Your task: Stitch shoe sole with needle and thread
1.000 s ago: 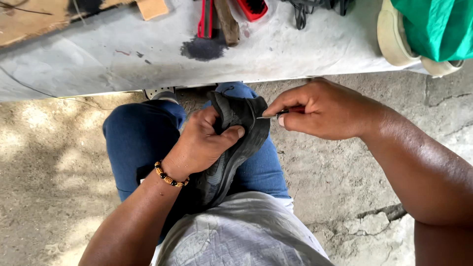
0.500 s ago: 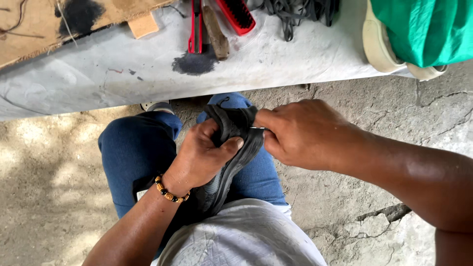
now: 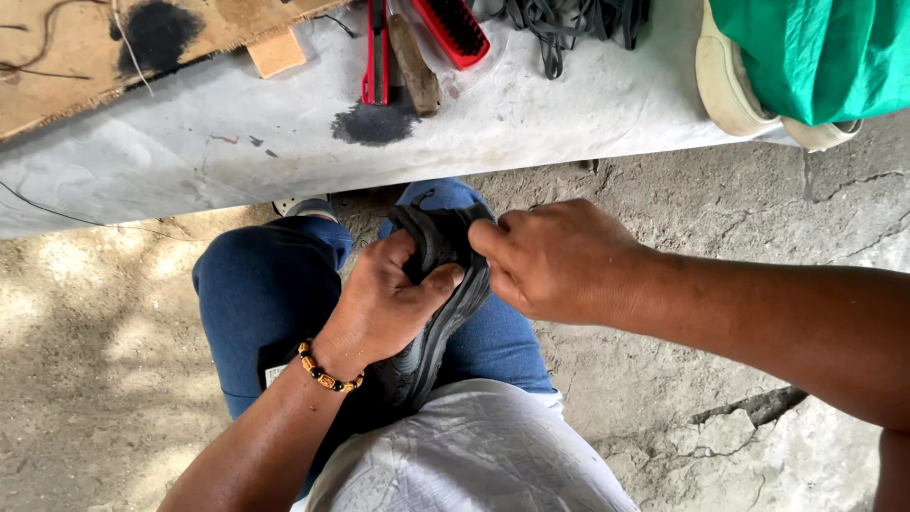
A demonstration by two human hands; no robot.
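- The left hand (image 3: 384, 303), wearing a beaded bracelet (image 3: 327, 372), is holding a black shoe (image 3: 441, 303) in a closed grip on the person's lap.
- The right hand (image 3: 559, 261) is pinching the shoe's upper edge, fingers clenched.
- A red brush (image 3: 453, 28) is lying on the grey worktop (image 3: 190, 152) beyond the knees.

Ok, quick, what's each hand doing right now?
Left hand: closed on the black shoe, gripping it against the lap.
Right hand: fingers curled at the shoe's upper edge; whether they pinch anything cannot be told.
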